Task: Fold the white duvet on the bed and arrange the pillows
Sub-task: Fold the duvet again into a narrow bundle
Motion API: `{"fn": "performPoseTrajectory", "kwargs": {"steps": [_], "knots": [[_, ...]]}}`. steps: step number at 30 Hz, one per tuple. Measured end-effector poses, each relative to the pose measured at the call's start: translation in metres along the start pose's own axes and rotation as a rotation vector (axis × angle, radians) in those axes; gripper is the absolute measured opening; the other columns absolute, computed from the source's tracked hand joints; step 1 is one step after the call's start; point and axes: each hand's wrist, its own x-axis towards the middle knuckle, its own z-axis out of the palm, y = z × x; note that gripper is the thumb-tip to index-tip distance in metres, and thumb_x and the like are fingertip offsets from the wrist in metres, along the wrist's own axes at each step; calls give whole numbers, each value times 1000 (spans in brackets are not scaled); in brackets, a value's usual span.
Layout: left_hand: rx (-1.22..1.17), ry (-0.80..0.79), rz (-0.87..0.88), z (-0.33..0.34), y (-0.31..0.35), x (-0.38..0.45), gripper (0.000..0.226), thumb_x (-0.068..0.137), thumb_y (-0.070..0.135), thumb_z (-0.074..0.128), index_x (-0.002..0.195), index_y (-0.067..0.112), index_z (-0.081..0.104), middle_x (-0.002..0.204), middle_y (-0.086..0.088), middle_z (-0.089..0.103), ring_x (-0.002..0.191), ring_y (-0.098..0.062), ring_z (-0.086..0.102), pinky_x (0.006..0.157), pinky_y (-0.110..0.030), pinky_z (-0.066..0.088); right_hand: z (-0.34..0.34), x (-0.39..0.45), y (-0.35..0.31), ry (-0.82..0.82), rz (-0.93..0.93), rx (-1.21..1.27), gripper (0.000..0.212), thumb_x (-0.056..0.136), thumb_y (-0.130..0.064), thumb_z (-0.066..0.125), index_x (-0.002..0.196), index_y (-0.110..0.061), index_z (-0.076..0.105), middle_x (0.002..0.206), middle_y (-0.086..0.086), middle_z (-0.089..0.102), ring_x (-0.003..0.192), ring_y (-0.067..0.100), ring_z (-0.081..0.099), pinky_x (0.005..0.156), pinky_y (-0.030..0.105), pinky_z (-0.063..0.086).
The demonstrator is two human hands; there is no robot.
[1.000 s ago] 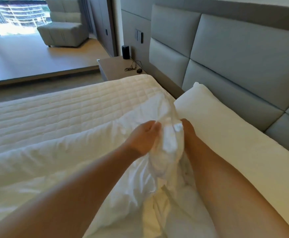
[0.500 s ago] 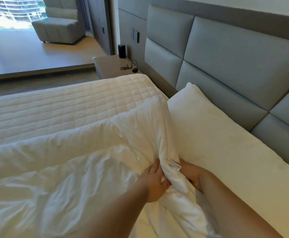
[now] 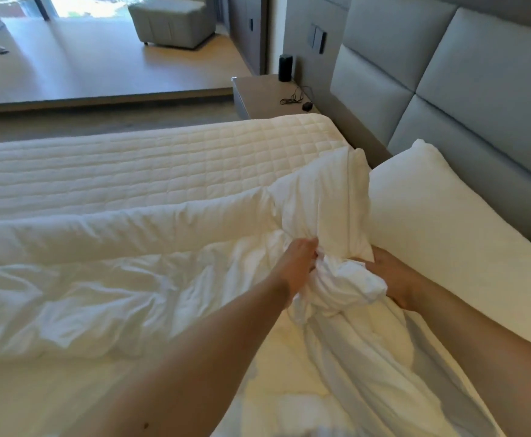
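Note:
The white duvet (image 3: 106, 291) lies rumpled across the bed, with a rolled ridge running left to right. Its bunched edge (image 3: 343, 279) rises between my hands near the head of the bed. My left hand (image 3: 298, 266) grips that bunch from the left. My right hand (image 3: 390, 275) grips it from the right, its fingers partly hidden by cloth. A long white pillow (image 3: 453, 222) lies along the grey padded headboard (image 3: 465, 99), just right of my right hand.
The quilted mattress cover (image 3: 150, 165) shows bare on the far side of the bed. A bedside table (image 3: 264, 93) with a black speaker (image 3: 285, 67) and a cable stands past the bed's corner. A grey armchair (image 3: 172, 17) sits on the raised wooden floor beyond.
Both hands keep their hold on the duvet's bunched edge. A second ago it was held up high, then pulled down toward me; now the cloth is more crumpled between my hands.

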Motion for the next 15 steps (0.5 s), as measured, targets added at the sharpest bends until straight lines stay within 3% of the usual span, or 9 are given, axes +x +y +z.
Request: {"fn": "performPoseTrajectory", "kwargs": {"steps": [4, 6, 8, 10, 12, 15], "knots": [[-20, -28, 92, -46, 28, -43, 69, 93, 63, 41, 145, 18, 38, 138, 5, 48, 131, -18, 44, 111, -36, 32, 46, -20, -72, -179, -168, -93, 32, 96, -24, 56, 126, -33, 57, 117, -19, 66, 107, -1, 61, 87, 19, 50], [-99, -13, 97, -82, 34, -69, 70, 90, 65, 43, 139, 14, 49, 135, -2, 57, 126, -21, 52, 111, -39, 36, 78, -23, -100, -159, -222, -122, 31, 95, -30, 57, 127, -34, 56, 117, -19, 66, 106, -1, 61, 92, 24, 49], [-127, -10, 97, -123, 34, -96, 57, 96, 55, 42, 113, 8, 68, 109, -8, 70, 107, -22, 64, 101, -36, 45, 122, -22, -125, -82, -253, -148, 30, 94, -35, 57, 124, -31, 57, 114, -14, 67, 105, 5, 62, 93, 31, 50], [-166, 67, 91, -165, 28, -124, 44, 100, 40, 42, 88, 10, 72, 89, -7, 72, 92, -21, 66, 90, -33, 48, 175, -23, -142, 12, -247, -173, 36, 89, -42, 55, 122, -27, 55, 111, -7, 67, 103, 13, 62, 92, 38, 51], [-232, 147, 66, -210, 18, -158, 29, 99, 31, 47, 86, 15, 68, 82, -4, 70, 85, -22, 65, 84, -34, 50, 238, -26, -158, 44, -201, -172, 41, 86, -43, 53, 120, -21, 52, 110, 0, 64, 100, 20, 60, 91, 41, 50], [-215, 257, 24, -282, -8, -202, 18, 98, 28, 49, 90, 21, 63, 86, -1, 66, 74, -16, 64, 63, -28, 55, 338, -33, -177, 4, -117, -151, 36, 89, -34, 55, 115, -11, 48, 109, 11, 60, 97, 29, 59, 86, 43, 51]]}}
